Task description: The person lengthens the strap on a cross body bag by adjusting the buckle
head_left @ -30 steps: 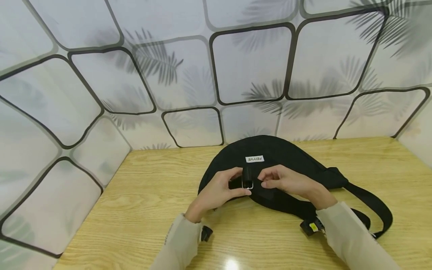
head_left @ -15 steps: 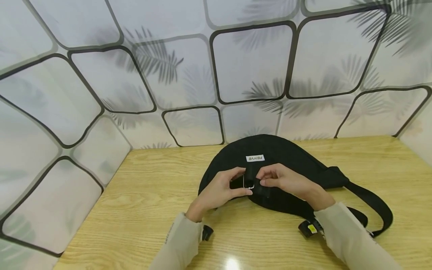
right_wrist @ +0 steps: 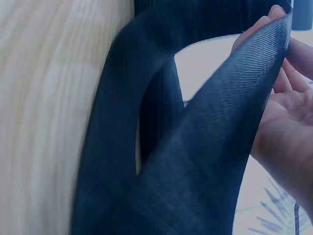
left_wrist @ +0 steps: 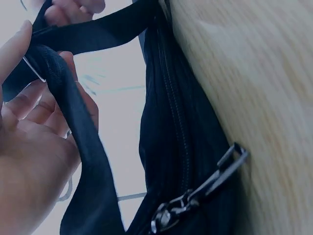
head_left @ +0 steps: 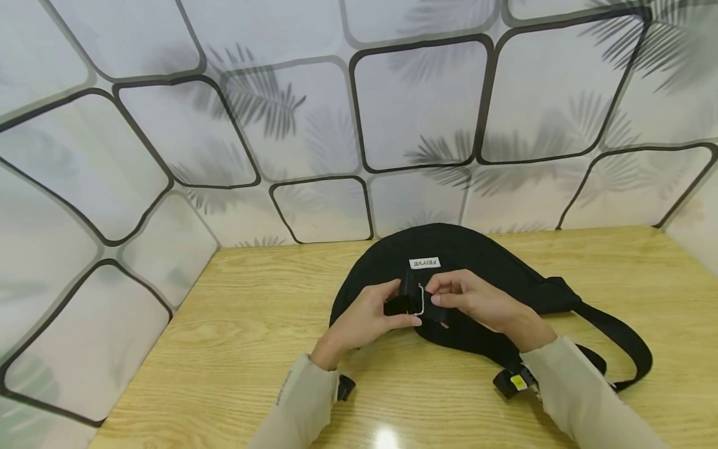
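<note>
A black crossbody bag (head_left: 381,268) with a small white label (head_left: 424,262) lies on the wooden table. My left hand (head_left: 367,312) holds the bag's black strap where it passes through a thin metal slider buckle (head_left: 422,300), thumb below and fingers above. In the left wrist view the strap (left_wrist: 93,156) hangs down from that hand past the bag's zipper pull (left_wrist: 220,171). Just right of the buckle, my right hand (head_left: 477,302) pinches another stretch of webbing between thumb and fingertips. That strap (right_wrist: 210,127) fans out wide from the fingers in the right wrist view.
The wooden table (head_left: 235,312) runs back to a wall covering (head_left: 415,112) with a stone-and-leaf pattern. A loop of strap (head_left: 628,343) extends right of the bag. Black wrist devices show beside both sleeves, the right one (head_left: 507,381) with a yellow mark.
The buckle has turned and shifted slightly right in my left hand. A strap piece now shows at my right fingertips, where a gap showed a second ago. The bag has stayed in place.
</note>
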Motion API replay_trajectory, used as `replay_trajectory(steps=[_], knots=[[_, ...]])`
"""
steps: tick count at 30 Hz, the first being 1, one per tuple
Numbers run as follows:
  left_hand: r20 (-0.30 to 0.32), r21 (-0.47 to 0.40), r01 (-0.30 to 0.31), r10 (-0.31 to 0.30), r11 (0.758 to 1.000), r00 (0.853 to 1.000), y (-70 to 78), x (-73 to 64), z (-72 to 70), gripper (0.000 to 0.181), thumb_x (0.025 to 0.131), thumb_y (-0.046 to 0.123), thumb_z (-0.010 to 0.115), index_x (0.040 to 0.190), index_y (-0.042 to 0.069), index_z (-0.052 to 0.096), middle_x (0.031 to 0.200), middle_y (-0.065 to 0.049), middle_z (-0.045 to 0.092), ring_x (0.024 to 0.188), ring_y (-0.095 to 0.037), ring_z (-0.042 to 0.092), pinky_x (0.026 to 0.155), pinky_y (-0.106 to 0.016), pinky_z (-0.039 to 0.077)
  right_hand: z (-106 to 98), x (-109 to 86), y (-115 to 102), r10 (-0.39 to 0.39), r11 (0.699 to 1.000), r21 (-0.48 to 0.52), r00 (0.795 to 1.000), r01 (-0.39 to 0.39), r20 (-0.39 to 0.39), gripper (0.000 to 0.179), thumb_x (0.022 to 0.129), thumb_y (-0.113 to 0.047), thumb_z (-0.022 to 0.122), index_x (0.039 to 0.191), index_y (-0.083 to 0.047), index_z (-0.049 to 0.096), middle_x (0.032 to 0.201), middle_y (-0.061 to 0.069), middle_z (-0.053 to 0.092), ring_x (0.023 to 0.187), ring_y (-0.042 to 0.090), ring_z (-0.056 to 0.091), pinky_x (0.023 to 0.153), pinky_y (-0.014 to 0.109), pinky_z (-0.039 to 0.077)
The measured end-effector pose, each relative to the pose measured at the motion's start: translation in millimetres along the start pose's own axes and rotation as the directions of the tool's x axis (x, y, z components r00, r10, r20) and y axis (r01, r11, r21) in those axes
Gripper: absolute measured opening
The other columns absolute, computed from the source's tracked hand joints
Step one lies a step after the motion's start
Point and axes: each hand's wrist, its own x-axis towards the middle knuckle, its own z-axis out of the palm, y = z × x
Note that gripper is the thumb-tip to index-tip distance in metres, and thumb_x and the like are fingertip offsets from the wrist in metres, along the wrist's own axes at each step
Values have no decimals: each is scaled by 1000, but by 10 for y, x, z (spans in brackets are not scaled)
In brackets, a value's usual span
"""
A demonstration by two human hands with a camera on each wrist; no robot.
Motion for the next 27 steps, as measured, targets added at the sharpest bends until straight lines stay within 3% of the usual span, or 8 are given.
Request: replay_trajectory(steps=[4,10,13,17,21,24,27], knots=[[5,-36,-2,2,999,1000,8,0,19,32,90,11,79,120,4,68,117,-5,70,108,-8,64,95,-32,51,35,15,-41,6,1000,10,1000,-6,-8,13,103,2,52,100,-4,64,82,-1,66,73,11,60,71,25,52],[-10,9,12,-11,1000,1000,36,-8,-4,30,91,14,79,117,5,66,109,-2,70,97,-7,63,87,-27,50,-9,-25,-61,125,988,-84,990,-130,-57,9,102,-5,57,104,1,64,82,-2,60,81,13,52,75,26,45],[-23,15,12,-12,1000,1000,50,-21,-33,36,92,15,78,124,3,65,116,-5,69,104,-11,65,91,-29,50,-82,-57,-36,154,979,-132,988,-156,-25,15,102,-4,57,105,10,62,76,-5,51,71,11,44,65,26,38],[-34,-4,9,-9,1000,999,54,-30,-56,47,93,14,77,135,-1,61,131,-12,65,119,-21,63,101,-41,49,-162,-77,9,137,980,-153,990,-128,47,17,101,1,55,105,17,58,73,-8,43,63,7,34,57,30,28],[-30,-12,9,-10,1000,1000,50,-34,-58,49,93,14,77,136,-3,59,132,-15,64,121,-25,62,102,-47,48,-160,-65,43,101,985,-147,993,-92,58,14,100,3,56,103,17,57,77,-7,51,71,9,45,64,27,38],[-28,-10,11,-12,1000,1000,45,-29,-49,46,93,13,77,133,-2,61,128,-13,66,117,-22,64,100,-40,49,-111,-50,49,84,987,-140,996,-80,21,14,100,3,57,101,16,58,80,-4,58,76,11,52,71,26,44],[-23,-18,13,-13,1000,1000,45,-19,-26,38,92,12,78,126,0,65,119,-9,70,107,-15,66,94,-35,51,-45,-27,42,72,990,-119,997,-73,-16,14,100,1,57,101,15,58,80,-3,60,76,10,53,71,25,45]])
